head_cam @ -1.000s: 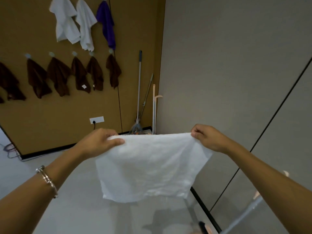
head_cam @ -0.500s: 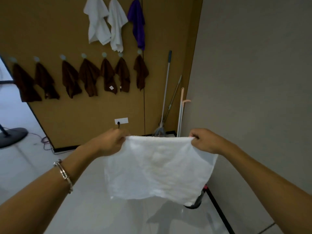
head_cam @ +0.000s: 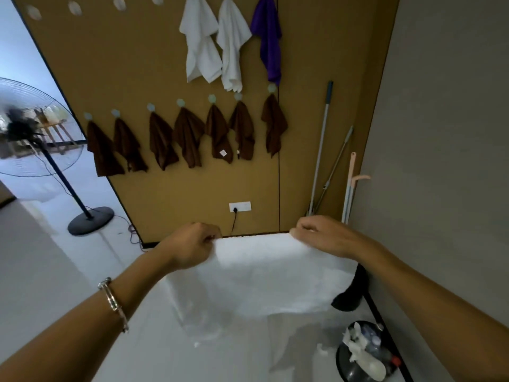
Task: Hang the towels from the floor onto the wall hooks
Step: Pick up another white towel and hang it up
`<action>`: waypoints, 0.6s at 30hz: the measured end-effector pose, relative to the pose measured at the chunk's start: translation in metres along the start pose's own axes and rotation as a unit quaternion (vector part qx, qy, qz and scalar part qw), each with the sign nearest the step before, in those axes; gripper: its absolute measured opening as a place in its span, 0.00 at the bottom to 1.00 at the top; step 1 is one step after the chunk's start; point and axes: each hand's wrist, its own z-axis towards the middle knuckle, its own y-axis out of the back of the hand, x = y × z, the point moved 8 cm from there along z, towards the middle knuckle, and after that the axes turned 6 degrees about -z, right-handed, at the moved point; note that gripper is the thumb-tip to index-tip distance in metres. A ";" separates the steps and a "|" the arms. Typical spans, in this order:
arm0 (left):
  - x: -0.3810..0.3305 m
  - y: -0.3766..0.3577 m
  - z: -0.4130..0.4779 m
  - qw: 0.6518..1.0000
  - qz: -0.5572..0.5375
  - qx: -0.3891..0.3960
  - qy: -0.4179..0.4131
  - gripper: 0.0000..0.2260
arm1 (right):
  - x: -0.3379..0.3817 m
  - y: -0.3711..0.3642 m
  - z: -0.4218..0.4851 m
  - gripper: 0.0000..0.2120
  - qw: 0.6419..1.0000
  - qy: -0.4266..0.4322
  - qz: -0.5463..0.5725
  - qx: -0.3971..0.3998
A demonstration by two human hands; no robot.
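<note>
As I face the wall, head view: both my arms reach forward and a white towel (head_cam: 270, 274) hangs spread between my hands, up off the floor (head_cam: 55, 271), in front of the foot of the brown wall panel (head_cam: 137, 64).
Left hand (head_cam: 192, 248): fingers curled tight, pinching the towel's top left corner; a silver bracelet (head_cam: 113, 299) sits on that wrist.
Right hand (head_cam: 322, 235): fingers and thumb nipped onto the top right corner, knuckles up.
Towel edge: the top runs nearly straight from hand to hand; the rest drops loose below, and its lower left part is blurred.
Upper hooks: two white towels (head_cam: 199, 42) and a purple towel (head_cam: 267, 37) hang side by side up high; bare round hooks (head_cam: 75, 8) run off to their left.
Lower hooks: seven brown towels (head_cam: 190, 139) in a row, one to a hook, under the white ones.
Socket (head_cam: 240, 206): white plate low on the panel, black cord plugged in, showing just above my towel's top edge.
Corner: long-handled cleaning tools (head_cam: 322, 150) lean where the brown panel meets the grey wall (head_cam: 440, 133) on my right.
Floor level: pale and glossy; a standing fan (head_cam: 35, 128) on a round black base at far left; a dark bin (head_cam: 363, 351) with white rubbish in it at lower right, beside the grey wall.
</note>
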 end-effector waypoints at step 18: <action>0.067 0.027 0.073 0.999 -0.017 0.003 -0.039 0.12 | 0.037 -0.012 0.134 0.09 0.993 0.085 -0.059 0.054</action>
